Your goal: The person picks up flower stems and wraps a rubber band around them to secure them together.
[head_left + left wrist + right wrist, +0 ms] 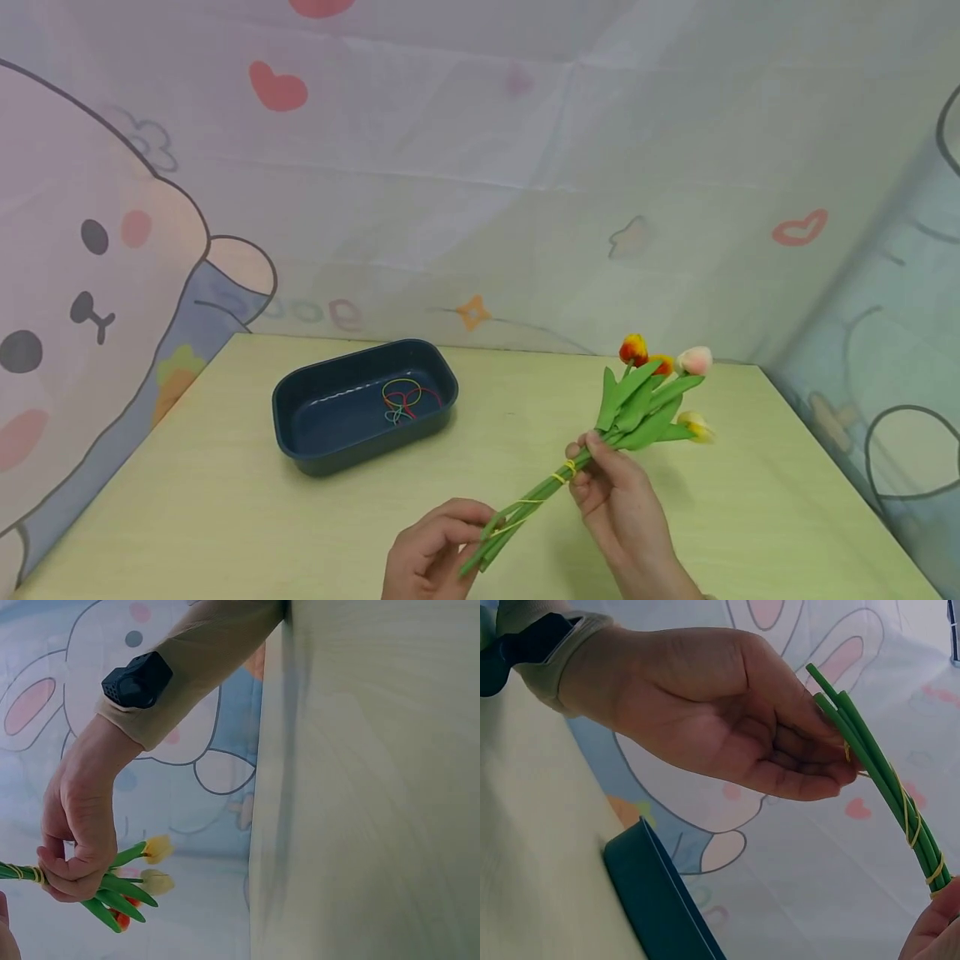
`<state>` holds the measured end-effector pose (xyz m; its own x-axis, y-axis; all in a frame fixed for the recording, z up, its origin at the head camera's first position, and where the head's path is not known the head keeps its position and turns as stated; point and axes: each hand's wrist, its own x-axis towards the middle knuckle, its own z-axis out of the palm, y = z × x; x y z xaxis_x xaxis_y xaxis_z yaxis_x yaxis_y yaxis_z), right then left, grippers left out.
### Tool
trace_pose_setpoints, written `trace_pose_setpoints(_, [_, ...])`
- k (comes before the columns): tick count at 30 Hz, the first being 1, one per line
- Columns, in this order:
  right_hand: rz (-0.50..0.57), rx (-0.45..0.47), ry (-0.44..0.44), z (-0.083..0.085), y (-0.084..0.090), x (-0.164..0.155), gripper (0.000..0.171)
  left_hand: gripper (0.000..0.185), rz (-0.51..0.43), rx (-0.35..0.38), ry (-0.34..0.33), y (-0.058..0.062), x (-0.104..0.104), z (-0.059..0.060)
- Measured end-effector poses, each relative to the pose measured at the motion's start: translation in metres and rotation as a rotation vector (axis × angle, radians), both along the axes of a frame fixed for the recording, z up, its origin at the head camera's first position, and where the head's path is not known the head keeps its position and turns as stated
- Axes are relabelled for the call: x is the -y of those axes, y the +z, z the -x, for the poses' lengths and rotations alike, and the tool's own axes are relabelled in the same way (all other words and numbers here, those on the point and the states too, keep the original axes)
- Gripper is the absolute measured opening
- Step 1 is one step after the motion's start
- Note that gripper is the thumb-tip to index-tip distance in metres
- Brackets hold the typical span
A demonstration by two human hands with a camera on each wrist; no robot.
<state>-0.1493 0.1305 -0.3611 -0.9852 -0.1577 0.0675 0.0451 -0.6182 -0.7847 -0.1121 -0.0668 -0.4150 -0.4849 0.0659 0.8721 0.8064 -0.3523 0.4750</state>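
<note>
Pale green tabletop (pixel 225 517) fills the lower part of the head view, closed in by cartoon-printed curtains (pixel 480 183). Nearest me, at the bottom centre of the frame, my left hand (pixel 431 554) curls its fingers round the cut ends of a bunch of tulips (pixel 600 442), pinching a yellow rubber band (pixel 517 512) that is stretched along the stems. Just up and to the right, my right hand (pixel 611 492) grips the same stems higher up, where the band is wound round them below the leaves. So my hands are a little apart, both clamped on the bunch, which is held above the table and slants from bottom centre up to the right, its red, orange and pale blooms at the far end. Farther back, left of centre, a dark blue tray (pixel 300 417) sits on the table with a few loose coloured rubber bands (pixel 408 398) lying in its right half.
</note>
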Motion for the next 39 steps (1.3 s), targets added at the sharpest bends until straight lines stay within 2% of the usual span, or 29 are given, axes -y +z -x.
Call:
trace_pose_setpoints(5, [-0.041, 0.013, 0.005, 0.000, 0.000, 0.002, 0.022, 0.024, 0.014, 0.011, -0.009, -0.003, 0.000, -0.001])
trace_pose_setpoints(10, [-0.072, 0.013, 0.009, -0.001, 0.000, 0.003, 0.021, 0.026, 0.058, -0.011, -0.017, -0.006, 0.003, 0.002])
trace_pose_setpoints(17, [-0.172, 0.054, -0.009, -0.003, 0.000, 0.011, 0.018, 0.024, 0.110, -0.097, -0.015, -0.002, 0.007, 0.008])
trace_pose_setpoints(25, [-0.252, 0.078, -0.021, -0.004, 0.000, 0.016, 0.017, 0.006, 0.177, -0.165, 0.009, 0.004, 0.010, 0.015])
trace_pose_setpoints(33, [-0.307, 0.115, 0.008, -0.007, 0.001, 0.020, 0.019, 0.018, 0.227, -0.141, -0.005, -0.001, 0.010, 0.018])
trace_pose_setpoints(39, [-0.345, 0.119, -0.024, -0.009, -0.001, 0.024, 0.018, 0.026, 0.239, -0.088, -0.036, -0.005, 0.009, 0.020])
